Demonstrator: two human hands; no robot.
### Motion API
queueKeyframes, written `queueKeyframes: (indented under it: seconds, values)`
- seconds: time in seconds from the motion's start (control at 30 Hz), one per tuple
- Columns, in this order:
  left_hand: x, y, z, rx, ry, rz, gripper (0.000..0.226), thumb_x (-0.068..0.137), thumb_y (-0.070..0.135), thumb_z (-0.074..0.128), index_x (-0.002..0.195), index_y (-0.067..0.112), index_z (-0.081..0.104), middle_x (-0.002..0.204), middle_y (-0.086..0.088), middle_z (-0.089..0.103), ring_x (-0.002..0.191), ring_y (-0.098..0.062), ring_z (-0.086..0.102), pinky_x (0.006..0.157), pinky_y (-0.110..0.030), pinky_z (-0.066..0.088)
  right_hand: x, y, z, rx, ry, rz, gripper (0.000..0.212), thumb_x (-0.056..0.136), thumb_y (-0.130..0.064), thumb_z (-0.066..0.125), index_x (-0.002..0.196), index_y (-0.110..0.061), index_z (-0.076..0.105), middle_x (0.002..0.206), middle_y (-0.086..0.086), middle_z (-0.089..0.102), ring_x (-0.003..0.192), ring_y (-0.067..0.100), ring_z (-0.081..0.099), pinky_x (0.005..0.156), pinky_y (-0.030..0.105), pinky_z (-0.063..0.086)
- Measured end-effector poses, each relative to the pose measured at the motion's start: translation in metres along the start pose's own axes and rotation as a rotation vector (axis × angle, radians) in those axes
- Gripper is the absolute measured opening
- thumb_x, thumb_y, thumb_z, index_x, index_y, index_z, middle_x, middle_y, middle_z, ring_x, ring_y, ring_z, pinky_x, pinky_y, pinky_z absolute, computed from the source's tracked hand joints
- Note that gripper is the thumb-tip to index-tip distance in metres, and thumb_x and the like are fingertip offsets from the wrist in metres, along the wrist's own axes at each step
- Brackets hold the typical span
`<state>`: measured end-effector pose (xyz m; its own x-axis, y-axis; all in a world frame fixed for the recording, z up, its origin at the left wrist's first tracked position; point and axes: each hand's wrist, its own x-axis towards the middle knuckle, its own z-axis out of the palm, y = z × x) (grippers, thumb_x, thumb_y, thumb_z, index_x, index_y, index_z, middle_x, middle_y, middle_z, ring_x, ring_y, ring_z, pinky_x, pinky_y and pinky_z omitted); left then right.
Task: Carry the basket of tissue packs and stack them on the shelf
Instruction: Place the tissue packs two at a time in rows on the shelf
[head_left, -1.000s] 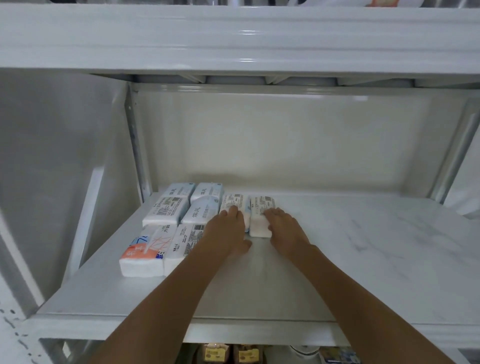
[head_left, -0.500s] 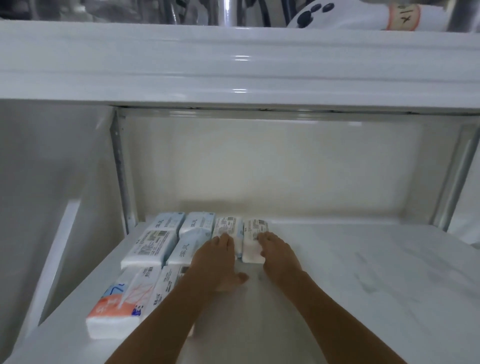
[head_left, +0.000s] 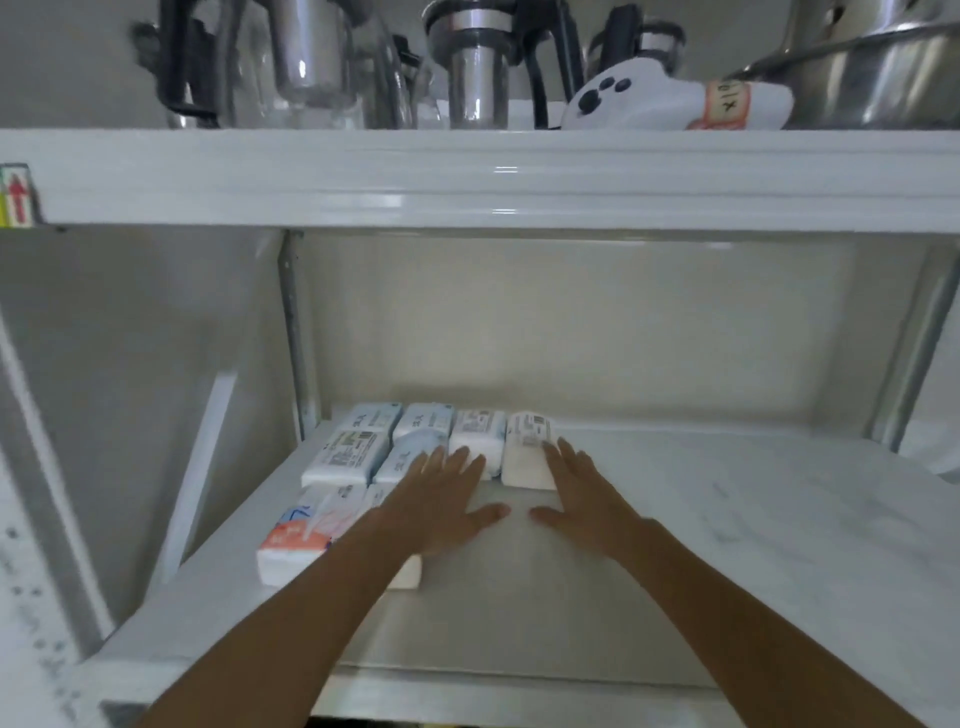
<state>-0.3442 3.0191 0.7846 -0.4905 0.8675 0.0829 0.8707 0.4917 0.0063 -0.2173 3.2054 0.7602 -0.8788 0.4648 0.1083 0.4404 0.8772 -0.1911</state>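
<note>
Head view: left hand (head_left: 441, 499) and right hand (head_left: 582, 493), fingers spread flat, seemingly square tissue packs (head_left: 527, 457) into tidy rows on the shelf (head_left: 727, 545).

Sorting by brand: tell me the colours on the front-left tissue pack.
White wrapper with an orange-red patch and blue line marks: the front-left pack, seen in the head view.
</note>
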Motion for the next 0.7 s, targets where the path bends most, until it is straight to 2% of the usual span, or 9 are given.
queueKeyframes:
  seconds: [0.07, 0.17, 0.3, 0.5, 0.7]
  values:
    - [-0.022, 0.003, 0.0, 0.005, 0.003, 0.016, 0.091, 0.095, 0.076, 0.023, 0.165, 0.019, 0.009, 0.174, -0.007, 0.004, 0.16, -0.028, -0.002, 0.129, -0.045, 0.001, -0.02, -0.001, 0.004, 0.107, 0.009, 0.018, 0.101, 0.097, -0.058, 0.056, 0.164, -0.017, -0.008, 0.173, 0.009, -0.009, 0.159, 0.033, 0.001, 0.127, 0.046, 0.015]
    - [-0.053, 0.009, 0.003, 0.023, 0.028, 0.024, 0.081, 0.101, 0.066, 0.027, 0.164, 0.018, 0.012, 0.174, -0.005, 0.007, 0.16, -0.024, -0.001, 0.129, -0.043, 0.001, -0.046, -0.007, 0.009, 0.171, 0.018, 0.051, 0.098, 0.096, -0.061, 0.055, 0.164, -0.016, 0.001, 0.173, 0.008, 0.0, 0.158, 0.028, 0.008, 0.126, 0.045, 0.02]
    - [-0.084, 0.021, 0.01, 0.025, 0.109, 0.027, 0.075, 0.102, 0.063, 0.032, 0.161, 0.019, 0.023, 0.171, -0.005, 0.019, 0.159, -0.024, 0.009, 0.129, -0.044, 0.006, -0.076, -0.027, 0.005, 0.193, 0.04, 0.042, 0.084, 0.098, -0.058, 0.054, 0.16, -0.013, 0.019, 0.167, 0.009, 0.024, 0.152, 0.029, 0.024, 0.119, 0.044, 0.029]
    - [-0.139, 0.021, 0.034, -0.044, 0.273, -0.023, 0.072, 0.094, 0.067, 0.037, 0.15, 0.023, 0.047, 0.152, -0.001, 0.051, 0.141, -0.023, 0.045, 0.119, -0.04, 0.034, -0.109, -0.053, 0.025, 0.176, 0.066, -0.005, 0.077, 0.093, -0.068, 0.05, 0.152, -0.02, 0.043, 0.16, 0.003, 0.042, 0.146, 0.025, 0.037, 0.117, 0.042, 0.036]
    - [-0.21, 0.003, 0.062, -0.065, 0.384, -0.007, 0.065, 0.092, 0.056, 0.051, 0.144, 0.018, 0.054, 0.143, -0.007, 0.055, 0.131, -0.028, 0.052, 0.111, -0.042, 0.041, -0.155, -0.079, 0.045, 0.261, 0.137, -0.063, 0.062, 0.095, -0.065, 0.052, 0.135, -0.019, 0.06, 0.144, 0.001, 0.056, 0.132, 0.023, 0.052, 0.108, 0.041, 0.042]
